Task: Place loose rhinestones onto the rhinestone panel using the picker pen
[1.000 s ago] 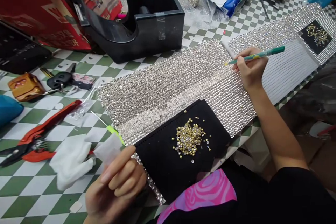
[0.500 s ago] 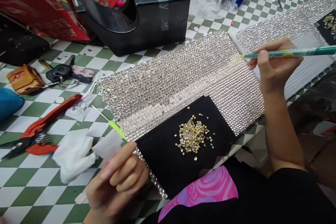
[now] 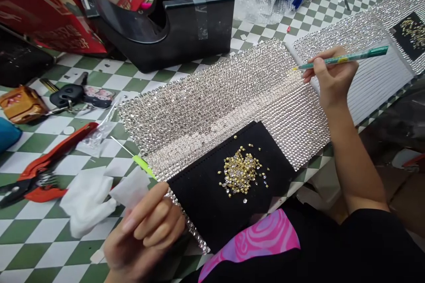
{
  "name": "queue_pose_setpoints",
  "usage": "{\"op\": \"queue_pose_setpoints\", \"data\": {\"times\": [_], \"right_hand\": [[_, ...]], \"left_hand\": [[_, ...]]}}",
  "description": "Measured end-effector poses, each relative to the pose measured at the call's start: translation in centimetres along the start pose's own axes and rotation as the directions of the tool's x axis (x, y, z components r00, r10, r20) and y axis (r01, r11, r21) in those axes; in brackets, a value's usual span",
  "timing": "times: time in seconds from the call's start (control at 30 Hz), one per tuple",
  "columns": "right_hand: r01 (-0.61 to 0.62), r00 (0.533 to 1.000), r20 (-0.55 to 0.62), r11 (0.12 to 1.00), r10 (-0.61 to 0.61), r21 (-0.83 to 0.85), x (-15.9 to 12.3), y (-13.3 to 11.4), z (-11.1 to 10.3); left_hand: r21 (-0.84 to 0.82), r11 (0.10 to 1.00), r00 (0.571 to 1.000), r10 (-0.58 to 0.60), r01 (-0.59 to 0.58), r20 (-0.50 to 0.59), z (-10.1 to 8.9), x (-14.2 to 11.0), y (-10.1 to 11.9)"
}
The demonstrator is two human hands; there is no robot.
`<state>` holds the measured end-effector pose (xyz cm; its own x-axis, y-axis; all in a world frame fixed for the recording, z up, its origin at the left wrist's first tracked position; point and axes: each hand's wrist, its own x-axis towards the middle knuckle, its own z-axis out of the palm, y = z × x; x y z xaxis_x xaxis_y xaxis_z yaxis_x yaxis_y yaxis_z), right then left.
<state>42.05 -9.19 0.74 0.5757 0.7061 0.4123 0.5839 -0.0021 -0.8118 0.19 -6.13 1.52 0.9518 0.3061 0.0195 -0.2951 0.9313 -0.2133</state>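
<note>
My right hand (image 3: 334,75) is closed on a green pencil (image 3: 358,55) with a yellow tip. The tip meets the far right part of a rhinestone-covered sheet (image 3: 206,88), by a pale band where the stones look different. A black card (image 3: 199,199) lies over the near side of the sheet, bearing a heap of gold-backed rhinestones (image 3: 241,172). At the card's left corner, my left hand (image 3: 149,225) has its fingers curled together; whether anything is pinched in them is hidden. A small white paper piece (image 3: 131,188) lies just behind that hand.
Red-handled pruning shears (image 3: 49,163), a crumpled white tissue (image 3: 88,201), a green-handled needle tool (image 3: 144,166) and keys (image 3: 68,95) lie at left. A black tape dispenser (image 3: 199,26) stands behind. Another black card with stones (image 3: 413,35) rests at far right.
The view has shifted slightly, so most things appear a little further left. My right hand has tilted the pencil, its back end now higher and further left. My left hand keeps its curl.
</note>
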Motion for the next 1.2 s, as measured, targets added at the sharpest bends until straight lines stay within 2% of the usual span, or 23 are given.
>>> {"op": "queue_pose_setpoints", "data": {"times": [0.2,0.77,0.93,1.03,1.1,1.17,1.2], "right_hand": [[-0.026,1.000,0.016,0.999,0.026,-0.021,-0.5,0.4,0.5],[0.018,0.998,0.069,0.996,-0.012,-0.086,-0.9,0.2,0.6],[0.097,0.995,-0.004,0.994,-0.098,-0.051,-0.7,0.1,0.4],[0.164,0.984,-0.068,0.986,-0.165,-0.023,-1.4,-1.3,0.2],[0.203,0.976,-0.081,0.979,-0.202,-0.005,-2.8,-3.3,0.1],[0.229,0.973,-0.037,0.973,-0.229,0.002,-5.2,-5.9,0.1],[0.231,0.972,0.037,0.973,-0.231,-0.007,-6.6,-7.2,0.2]], "left_hand": [[0.016,1.000,1.000,-0.012,0.013,-0.024,0.1,0.1,0.1],[0.043,0.999,0.998,0.021,-0.019,-0.056,-0.1,-0.1,0.2],[0.011,1.000,1.000,-0.009,0.009,-0.012,0.0,0.1,0.1],[-0.001,1.000,0.999,0.001,-0.001,-0.032,0.2,0.3,0.0],[0.005,1.000,0.999,0.000,0.000,-0.037,0.2,0.3,0.0],[0.007,1.000,1.000,0.001,-0.001,-0.025,0.1,0.2,0.0],[0.005,1.000,1.000,-0.002,0.002,-0.017,0.1,0.2,0.0]]}}
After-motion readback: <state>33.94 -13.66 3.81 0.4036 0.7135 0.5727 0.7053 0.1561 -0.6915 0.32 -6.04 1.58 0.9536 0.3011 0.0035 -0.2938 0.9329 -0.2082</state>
